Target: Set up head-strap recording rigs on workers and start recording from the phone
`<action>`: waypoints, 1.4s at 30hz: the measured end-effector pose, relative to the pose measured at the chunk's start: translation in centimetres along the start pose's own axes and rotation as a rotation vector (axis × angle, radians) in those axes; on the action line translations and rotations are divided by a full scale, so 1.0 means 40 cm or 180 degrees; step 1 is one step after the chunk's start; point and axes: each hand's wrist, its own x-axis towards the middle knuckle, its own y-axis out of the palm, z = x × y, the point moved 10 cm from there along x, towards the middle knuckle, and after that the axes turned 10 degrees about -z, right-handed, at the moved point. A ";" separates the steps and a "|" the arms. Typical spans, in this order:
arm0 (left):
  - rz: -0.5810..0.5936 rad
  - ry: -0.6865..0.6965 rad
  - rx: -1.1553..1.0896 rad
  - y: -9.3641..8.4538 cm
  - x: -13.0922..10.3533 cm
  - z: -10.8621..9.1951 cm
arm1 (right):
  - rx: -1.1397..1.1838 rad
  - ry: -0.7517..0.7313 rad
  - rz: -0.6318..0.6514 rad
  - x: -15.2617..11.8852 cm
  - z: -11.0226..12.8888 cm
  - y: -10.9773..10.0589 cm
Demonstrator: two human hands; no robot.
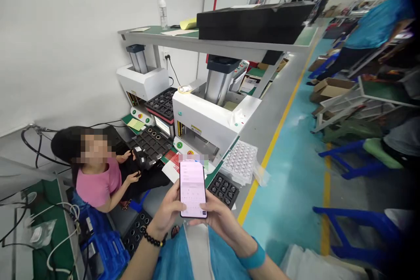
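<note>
The phone [193,189] is held upright-tilted in front of the person, short of the near edge of the bench [235,141] as viewed. The left hand [171,204] and right hand [217,211] grasp its lower long sides, fingers curled around, thumbs over the lit screen; whether the thumbs press cannot be told. Judged light and rigid, with smooth faces liable to slip and glass liable to crack if dropped. Recommended hold: both long edges, near the lower corners.
</note>
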 end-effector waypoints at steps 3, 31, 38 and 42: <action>-0.0006 0.0070 0.0054 0.009 -0.003 -0.001 | -0.0018 0.0028 0.0013 -0.002 -0.003 -0.006; -0.0380 0.0120 0.0118 0.008 0.000 0.004 | -0.0211 -0.0122 0.0071 -0.011 0.000 -0.017; -0.0180 0.0076 0.0313 0.013 -0.013 0.018 | -0.0159 -0.0106 0.0053 -0.020 -0.013 -0.028; -0.0201 0.0061 0.0358 0.011 -0.023 0.023 | -0.0140 -0.0122 0.0048 -0.021 -0.018 -0.032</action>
